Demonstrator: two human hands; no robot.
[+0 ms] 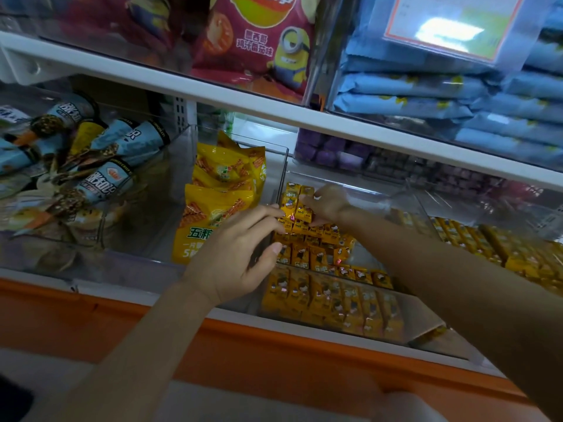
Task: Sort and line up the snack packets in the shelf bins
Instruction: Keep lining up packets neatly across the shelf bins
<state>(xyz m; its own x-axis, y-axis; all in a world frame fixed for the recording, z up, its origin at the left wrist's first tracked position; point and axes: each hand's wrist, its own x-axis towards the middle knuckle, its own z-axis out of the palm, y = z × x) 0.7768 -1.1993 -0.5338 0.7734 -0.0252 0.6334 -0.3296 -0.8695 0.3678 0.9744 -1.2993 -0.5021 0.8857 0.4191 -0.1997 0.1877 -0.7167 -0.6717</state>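
Head view: your right hand (327, 205) pinched yellow packets (297, 204) standing tall; your left hand (240, 257) touched them, fingers loosely apart.

**Rough head count of these shelves**

Two hands in shot, the left hand (240, 254) and the right hand (327, 204). Two shelf levels. On the lower one I make out at least four clear bins (189, 141).

- Big yellow wafer bags (213, 220): three for sure, maybe a fourth.
- Cone packets (100, 184): about six, but the pile's too jumbled to be sure.
- Small yellow packets (320, 257): dozens, about six across the front row.
- Yellow bars (475, 242): too many to count.
- Red chip bag (265, 47): one clearly visible.
- Blue packets (426, 86): at least six stacked.
- Price card (451, 22): one.
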